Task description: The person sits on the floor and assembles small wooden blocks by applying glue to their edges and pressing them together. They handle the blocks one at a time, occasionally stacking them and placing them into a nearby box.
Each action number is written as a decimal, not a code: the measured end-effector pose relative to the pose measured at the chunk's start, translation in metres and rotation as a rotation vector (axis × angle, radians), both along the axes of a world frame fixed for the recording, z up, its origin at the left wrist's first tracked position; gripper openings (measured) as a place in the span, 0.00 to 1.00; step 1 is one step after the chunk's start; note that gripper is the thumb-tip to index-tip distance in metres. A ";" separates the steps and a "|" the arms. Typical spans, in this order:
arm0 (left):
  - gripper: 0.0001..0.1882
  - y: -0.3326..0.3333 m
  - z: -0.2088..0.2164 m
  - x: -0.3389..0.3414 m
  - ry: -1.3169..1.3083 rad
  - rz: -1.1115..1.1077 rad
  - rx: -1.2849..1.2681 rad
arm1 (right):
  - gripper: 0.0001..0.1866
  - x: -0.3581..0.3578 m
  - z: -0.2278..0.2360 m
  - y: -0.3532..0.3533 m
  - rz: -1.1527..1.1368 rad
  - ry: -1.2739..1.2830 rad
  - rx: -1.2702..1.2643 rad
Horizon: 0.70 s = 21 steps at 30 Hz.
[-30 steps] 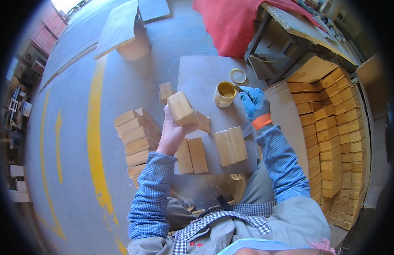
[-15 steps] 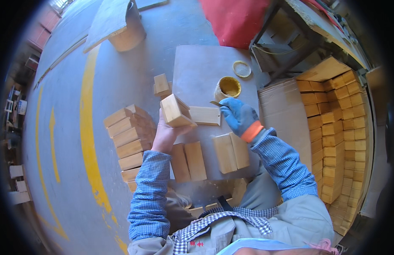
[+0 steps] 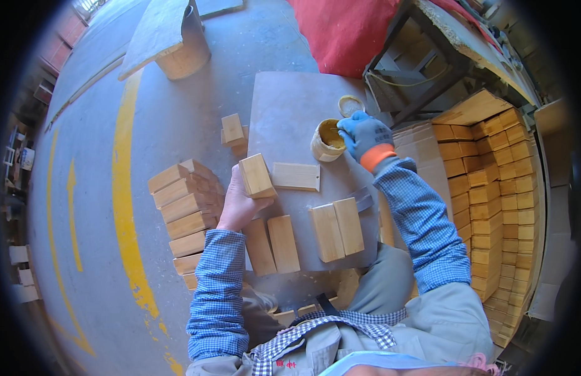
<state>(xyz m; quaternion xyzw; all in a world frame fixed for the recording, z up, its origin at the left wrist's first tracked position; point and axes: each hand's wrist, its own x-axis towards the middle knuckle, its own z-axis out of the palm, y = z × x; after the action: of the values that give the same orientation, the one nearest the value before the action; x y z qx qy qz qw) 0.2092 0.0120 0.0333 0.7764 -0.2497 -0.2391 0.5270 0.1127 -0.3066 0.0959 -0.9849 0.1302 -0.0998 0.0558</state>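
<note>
My bare left hand [image 3: 240,203] grips a pale wooden block [image 3: 258,175], raised above the left part of the grey work board [image 3: 281,119]. My right hand [image 3: 369,139], in a blue glove with an orange cuff, is closed at the rim of a small tub [image 3: 325,148] of yellow-brown paste. In it is a putty knife, now mostly hidden by the glove, its end apparently inside the tub. A round lid [image 3: 350,105] lies just beyond the tub. Between my hands a flat wooden piece [image 3: 295,177] rests on the board.
Wooden blocks stand in pairs near me, one left [image 3: 283,244] and one right [image 3: 337,229]. Stacked blocks [image 3: 189,203] rise at the left, with a smaller stack [image 3: 232,130] beyond. A cardboard box [image 3: 475,105] full of blocks is at the right. Red cloth [image 3: 347,37] hangs ahead.
My right hand has moved up and right to the tub, bringing the knife end into it. My left hand has turned the block and lowered it slightly, away from the flat piece.
</note>
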 end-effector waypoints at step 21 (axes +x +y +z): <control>0.57 0.003 -0.010 0.007 0.232 0.044 -0.193 | 0.09 -0.018 -0.033 -0.033 -0.241 -0.114 0.915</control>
<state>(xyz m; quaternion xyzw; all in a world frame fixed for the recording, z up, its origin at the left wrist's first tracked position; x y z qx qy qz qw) 0.2157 0.0148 0.0233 0.6945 -0.1921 -0.2904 0.6297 0.0947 -0.3398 0.0632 -0.8300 0.2706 -0.0918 0.4790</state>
